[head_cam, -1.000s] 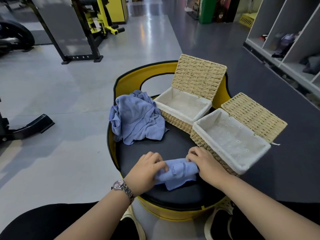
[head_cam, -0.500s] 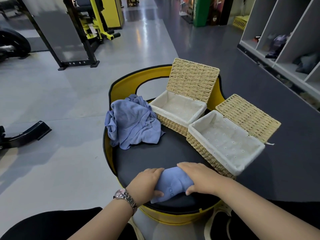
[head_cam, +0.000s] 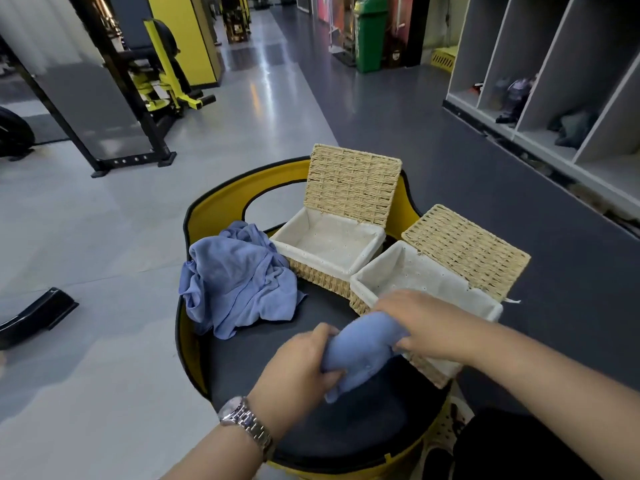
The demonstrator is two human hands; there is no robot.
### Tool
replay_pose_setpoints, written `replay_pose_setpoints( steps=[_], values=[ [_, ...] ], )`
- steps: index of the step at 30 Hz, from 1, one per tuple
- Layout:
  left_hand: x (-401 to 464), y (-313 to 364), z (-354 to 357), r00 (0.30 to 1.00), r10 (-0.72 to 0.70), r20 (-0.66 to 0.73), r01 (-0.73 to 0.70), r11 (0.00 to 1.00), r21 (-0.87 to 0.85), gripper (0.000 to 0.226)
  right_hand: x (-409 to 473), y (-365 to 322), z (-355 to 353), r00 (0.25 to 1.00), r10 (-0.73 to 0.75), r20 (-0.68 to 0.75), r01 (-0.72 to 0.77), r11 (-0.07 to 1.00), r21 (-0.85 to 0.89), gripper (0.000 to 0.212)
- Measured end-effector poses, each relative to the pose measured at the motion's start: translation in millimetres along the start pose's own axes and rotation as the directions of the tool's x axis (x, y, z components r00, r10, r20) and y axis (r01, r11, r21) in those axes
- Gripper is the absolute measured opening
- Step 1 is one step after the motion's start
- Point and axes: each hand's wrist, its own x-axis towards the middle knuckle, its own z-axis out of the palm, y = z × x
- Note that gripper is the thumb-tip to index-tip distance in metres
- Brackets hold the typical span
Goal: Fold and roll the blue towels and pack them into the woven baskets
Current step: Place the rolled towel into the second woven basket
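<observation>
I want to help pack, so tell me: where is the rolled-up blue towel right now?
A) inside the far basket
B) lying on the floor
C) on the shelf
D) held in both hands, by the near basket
D: the left hand and the right hand both grip the rolled blue towel just at the front rim of the near basket; the far basket shows only its white lining.
</observation>
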Motion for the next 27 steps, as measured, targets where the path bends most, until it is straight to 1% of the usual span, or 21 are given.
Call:
replay_pose_setpoints(
  steps=[1, 3, 5, 7, 8, 9, 11, 13, 15, 17, 19, 20, 21, 23, 25, 27],
  values=[
    [18.1, 15.9, -8.6, 0.999, 0.026, -0.045, -0.027, 1.000, -0.012, 0.047, -0.2, 17.4, -18.0, 0.999, 0.028, -0.028, -0.028, 1.000, 0.005, 0.043],
    [57.9, 45.9, -19.7, 0.994, 0.065, -0.085, -0.064, 0.998, 0.014, 0.048, 4.2, 50.8, -52.1, 0.994, 0.096, -0.045, -0.097, 0.995, -0.021, 0.042],
    [97.8, 67.9, -20.3, 0.996, 0.057, -0.065, -0.053, 0.996, 0.067, 0.049, 15.1, 77.2, -77.8, 0.987, 0.161, -0.020, -0.162, 0.984, -0.072, 0.039],
    [130.6, 82.1, -15.6, 0.999, 0.040, -0.010, -0.039, 0.992, 0.123, 0.053, 29.9, 94.5, -91.3, 0.984, 0.174, 0.033, -0.171, 0.981, -0.097, 0.030],
    [143.3, 85.8, -12.9, 0.999, 0.032, 0.022, -0.035, 0.989, 0.143, 0.056, 38.1, 100.6, -93.0, 0.982, 0.177, 0.061, -0.170, 0.980, -0.106, 0.029],
    [152.8, 87.0, -9.6, 0.998, 0.014, 0.055, -0.023, 0.988, 0.155, 0.060, 45.8, 106.4, -91.4, 0.982, 0.172, 0.079, -0.163, 0.981, -0.109, 0.029],
    [169.0, 81.1, -0.1, 0.994, -0.037, 0.101, 0.019, 0.984, 0.177, 0.059, 63.7, 115.2, -83.0, 0.984, 0.156, 0.084, -0.143, 0.980, -0.142, 0.021],
    [181.6, 70.4, 8.8, 0.986, -0.098, 0.134, 0.068, 0.975, 0.211, 0.051, 81.8, 121.2, -69.3, 0.994, 0.099, 0.040, -0.089, 0.973, -0.212, 0.017],
    [192.9, 61.5, 15.5, 0.980, -0.131, 0.151, 0.088, 0.962, 0.259, 0.049, 96.5, 122.4, -55.3, 0.999, 0.037, -0.004, -0.036, 0.949, -0.312, 0.017],
    [200.0, 58.9, 22.1, 0.973, -0.144, 0.182, 0.076, 0.938, 0.338, 0.050, 106.4, 123.6, -41.6, 0.999, 0.036, -0.028, -0.044, 0.923, -0.382, 0.021],
    [201.3, 61.2, 32.5, 0.981, -0.116, 0.159, 0.046, 0.921, 0.387, 0.033, 109.9, 123.8, -26.9, 0.999, 0.017, -0.036, -0.031, 0.899, -0.436, 0.026],
    [199.8, 63.1, 37.6, 0.984, -0.097, 0.149, 0.030, 0.917, 0.398, 0.025, 110.3, 123.5, -19.4, 0.999, -0.018, -0.048, -0.007, 0.878, -0.478, 0.026],
    [198.7, 64.3, 42.5, 0.987, -0.077, 0.141, 0.011, 0.908, 0.418, 0.021, 110.1, 123.5, -12.6, 0.996, -0.057, -0.063, 0.016, 0.854, -0.520, 0.025],
    [197.7, 63.4, 48.6, 0.991, -0.050, 0.122, -0.014, 0.880, 0.475, 0.019, 107.9, 122.5, -5.7, 0.993, -0.100, -0.067, 0.042, 0.811, -0.583, 0.025],
    [196.8, 62.1, 46.7, 0.995, -0.025, 0.095, -0.029, 0.848, 0.528, 0.017, 106.8, 125.6, -4.6, 0.986, -0.126, -0.110, 0.033, 0.792, -0.610, 0.027],
    [196.6, 59.9, 45.6, 0.997, -0.006, 0.076, -0.038, 0.820, 0.571, 0.017, 105.3, 122.8, -11.6, 0.988, -0.077, -0.131, -0.019, 0.791, -0.612, 0.030]
  ],
)
